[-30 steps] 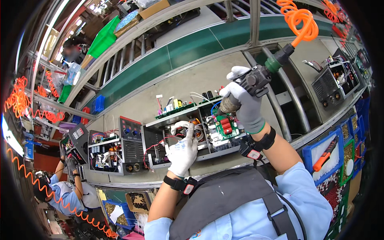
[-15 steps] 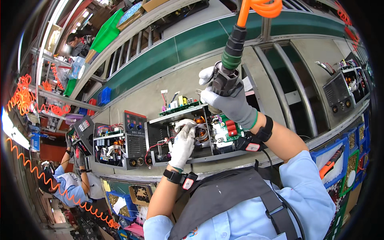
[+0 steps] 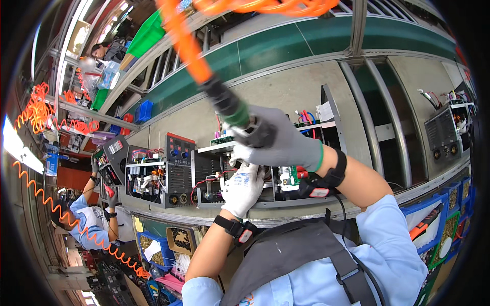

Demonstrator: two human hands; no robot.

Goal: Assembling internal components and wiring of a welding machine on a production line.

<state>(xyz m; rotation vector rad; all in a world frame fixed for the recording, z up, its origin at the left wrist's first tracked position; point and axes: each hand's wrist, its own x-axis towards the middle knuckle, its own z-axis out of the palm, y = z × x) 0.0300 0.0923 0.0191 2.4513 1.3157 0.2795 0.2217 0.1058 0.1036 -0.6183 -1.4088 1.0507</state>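
My right hand [image 3: 295, 140], in a grey-and-white glove, is closed round a dark air screwdriver [image 3: 261, 133] with a green collar. An orange hose [image 3: 191, 53] runs up from the tool, which points down into an open metal chassis [image 3: 286, 202] in front of me. Inside that chassis rests my left hand [image 3: 244, 189] in a white glove. Its fingers are bent under the tool, and whatever they pinch is hidden. A green circuit board [image 3: 291, 176] with red parts sits to their right, and thin red wires [image 3: 201, 184] lie to their left.
Left of the chassis stands another unit with a black-and-red front panel [image 3: 179, 149]. At the far right is a similar unit [image 3: 443, 133] beyond metal rollers [image 3: 390, 120]. Blue parts bins [image 3: 423, 219] line the near right edge. A co-worker [image 3: 94, 222] works at the left.
My right hand has brought the screwdriver down and left, over the chassis and near my left hand. The hose has swung left. My left hand has shifted slightly within the chassis.
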